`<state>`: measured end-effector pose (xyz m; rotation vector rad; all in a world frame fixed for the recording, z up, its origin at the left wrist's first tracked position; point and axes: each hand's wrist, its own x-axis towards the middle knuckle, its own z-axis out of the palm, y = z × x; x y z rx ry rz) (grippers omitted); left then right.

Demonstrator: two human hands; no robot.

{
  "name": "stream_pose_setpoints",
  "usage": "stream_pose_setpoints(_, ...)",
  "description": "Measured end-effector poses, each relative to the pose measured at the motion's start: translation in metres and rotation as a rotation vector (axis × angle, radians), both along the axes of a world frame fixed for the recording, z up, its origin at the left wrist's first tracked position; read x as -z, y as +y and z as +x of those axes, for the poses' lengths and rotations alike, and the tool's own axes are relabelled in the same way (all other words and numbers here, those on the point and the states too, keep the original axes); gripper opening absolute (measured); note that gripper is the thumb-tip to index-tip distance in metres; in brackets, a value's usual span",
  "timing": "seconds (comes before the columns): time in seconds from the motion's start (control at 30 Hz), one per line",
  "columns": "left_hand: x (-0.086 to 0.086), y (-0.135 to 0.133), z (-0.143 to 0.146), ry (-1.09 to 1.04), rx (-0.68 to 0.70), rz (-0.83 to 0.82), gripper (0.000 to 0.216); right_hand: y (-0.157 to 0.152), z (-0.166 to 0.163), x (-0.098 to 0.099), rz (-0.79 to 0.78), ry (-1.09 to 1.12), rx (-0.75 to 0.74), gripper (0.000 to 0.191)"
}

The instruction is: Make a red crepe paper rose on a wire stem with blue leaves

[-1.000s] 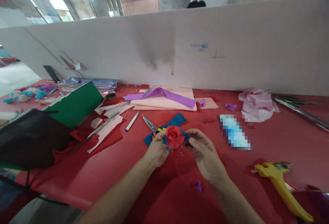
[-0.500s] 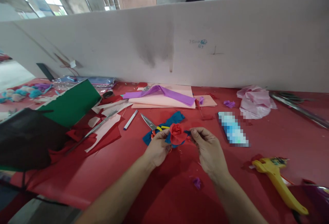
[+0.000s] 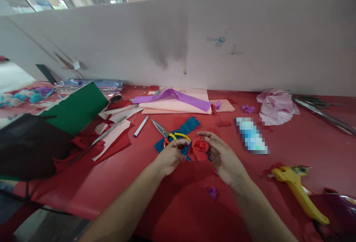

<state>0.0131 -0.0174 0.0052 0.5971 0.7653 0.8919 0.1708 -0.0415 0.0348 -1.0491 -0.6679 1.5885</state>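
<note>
A red paper flower (image 3: 199,148) with dark blue paper around its base is between my two hands, above the red table. My left hand (image 3: 171,156) pinches the blue paper on the flower's left side. My right hand (image 3: 224,156) curves around the flower's right side, its fingers bent against the edge; the fingertips are partly hidden behind the petals. Just beyond my left hand, scissors (image 3: 169,133) with yellow and orange handles lie on a strip of blue crepe paper (image 3: 189,125).
A yellow glue gun (image 3: 297,188) lies at the right, near a blurred-out phone-like object (image 3: 251,135). Pink crumpled paper (image 3: 278,108), a purple strip (image 3: 178,96) and a marker (image 3: 141,126) lie farther back. A green board (image 3: 78,108) leans at the left; a white partition (image 3: 111,45) closes the back.
The flower has moved slightly right and turned to face up more. My right hand has gone from pinching the blue paper at its side to cupping the flower's right edge.
</note>
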Motion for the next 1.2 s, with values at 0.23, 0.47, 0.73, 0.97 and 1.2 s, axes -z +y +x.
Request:
stream_pose_setpoints(0.23,-0.003,0.000,-0.001,0.009,0.081,0.058,0.028,0.001,0.006,0.002,0.022,-0.020,-0.073,0.019)
stream_pose_setpoints(0.47,-0.002,-0.001,-0.001,0.014,0.049,0.013,0.014,-0.001,0.006,0.001,0.011,-0.003,-0.107,0.015)
stream_pose_setpoints(0.73,0.004,0.000,-0.001,-0.039,0.018,-0.067,0.017,-0.002,0.001,0.000,-0.012,0.061,-0.097,0.014)
stream_pose_setpoints(0.97,0.007,0.008,0.007,-0.154,-0.330,-0.012,0.029,-0.002,-0.006,0.010,-0.044,-0.019,0.103,0.018)
stream_pose_setpoints(1.2,0.008,0.005,0.011,-0.105,-0.461,0.121,0.023,-0.022,-0.038,0.013,0.160,-0.286,-0.009,0.023)
